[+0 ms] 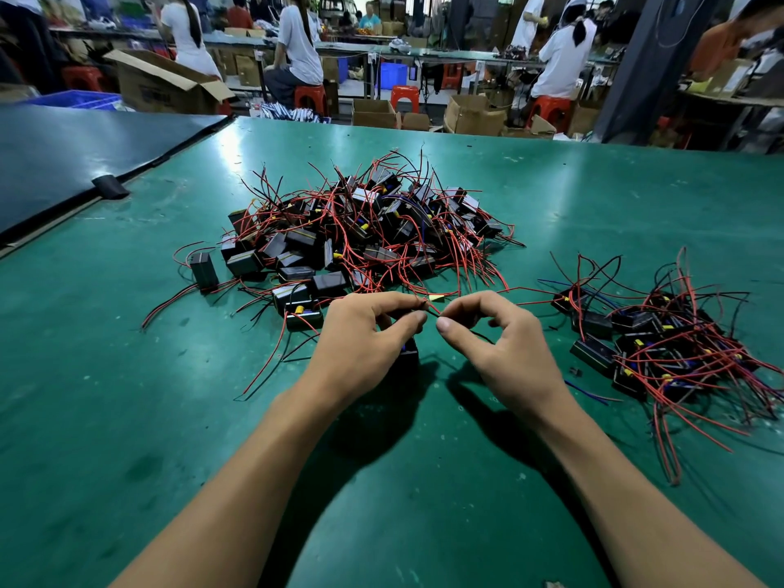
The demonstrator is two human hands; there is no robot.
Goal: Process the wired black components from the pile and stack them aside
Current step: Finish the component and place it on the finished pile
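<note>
Low in the middle of the frame, the left hand (360, 337) and the right hand (505, 345) meet almost fingertip to fingertip. Each pinches the thin red and black wire leads (431, 310) between thumb and forefinger, and the other fingers are loosely curled. The grip looks narrow and close-set because fine work on lead ends, probably twisting or joining them, needs both pinches near the same spot. The leads run down to a small black box-shaped component (408, 355), which shows just under the left palm; whether the lower fingers touch it is hidden. It seems to sit low near the green matte table mat (127, 396) so that only the wires have to be lifted. A small yellow tag (437, 297) lies just beyond the pinched ends. Above the hands, in the centre of the frame, is the tangled pile of black boxes with red and black wires (360, 231), close enough that the next piece is a short reach. At the right edge is a smaller heap of the same wired black boxes (662, 345), well apart from the pile, most likely the finished ones, kept separate so that the two lots do not mix. The pile is much the larger, so most of the job seems to remain. In the upper left, a dark blue panel (63, 154) overlaps the mat, with a stub of black tape (109, 186) at its edge.
</note>
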